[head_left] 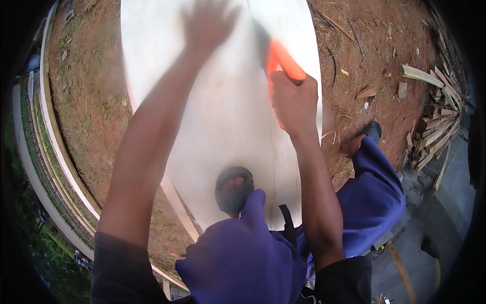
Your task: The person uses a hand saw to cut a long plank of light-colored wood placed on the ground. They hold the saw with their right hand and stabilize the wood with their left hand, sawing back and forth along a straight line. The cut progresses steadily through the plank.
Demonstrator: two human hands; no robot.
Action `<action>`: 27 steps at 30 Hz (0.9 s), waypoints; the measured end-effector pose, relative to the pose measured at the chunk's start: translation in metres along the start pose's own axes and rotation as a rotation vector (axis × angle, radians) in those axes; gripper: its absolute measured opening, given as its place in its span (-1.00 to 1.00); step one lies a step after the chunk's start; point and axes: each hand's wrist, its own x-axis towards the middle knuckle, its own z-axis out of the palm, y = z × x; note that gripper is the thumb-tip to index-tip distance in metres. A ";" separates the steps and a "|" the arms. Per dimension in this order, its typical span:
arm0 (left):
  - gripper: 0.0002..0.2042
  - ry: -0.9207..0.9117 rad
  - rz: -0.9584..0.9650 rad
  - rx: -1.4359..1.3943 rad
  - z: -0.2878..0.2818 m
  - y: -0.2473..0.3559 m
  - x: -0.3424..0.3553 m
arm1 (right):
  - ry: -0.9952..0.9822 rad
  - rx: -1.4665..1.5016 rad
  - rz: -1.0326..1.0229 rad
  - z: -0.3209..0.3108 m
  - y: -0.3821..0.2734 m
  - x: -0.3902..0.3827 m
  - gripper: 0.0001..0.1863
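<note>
Evidently, the right hand is clenched around the orange-handled handsaw, over the white panel. The left hand (blurred) spreads open, grasping nothing; a sandalled foot rests there, presumably steadying the panel.

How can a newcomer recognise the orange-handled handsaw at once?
Start at the large, pale, flat board running up the middle. Towards its upper right, the person's bare right hand grips the orange-handled handsaw with a dark, blurred blade. Nothing beside it is that bright orange.
</note>
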 end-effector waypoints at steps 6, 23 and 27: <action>-0.38 -0.019 -0.009 -0.036 -0.006 -0.018 -0.007 | -0.059 -0.137 0.013 -0.086 0.028 -0.181 -0.96; -0.39 0.184 0.035 0.175 0.017 -0.027 0.004 | -0.046 -0.146 -0.113 -0.098 0.030 -0.201 -0.93; -0.38 0.189 0.056 0.165 0.025 -0.025 0.003 | -0.037 -0.227 -0.120 -0.101 0.030 -0.213 -0.94</action>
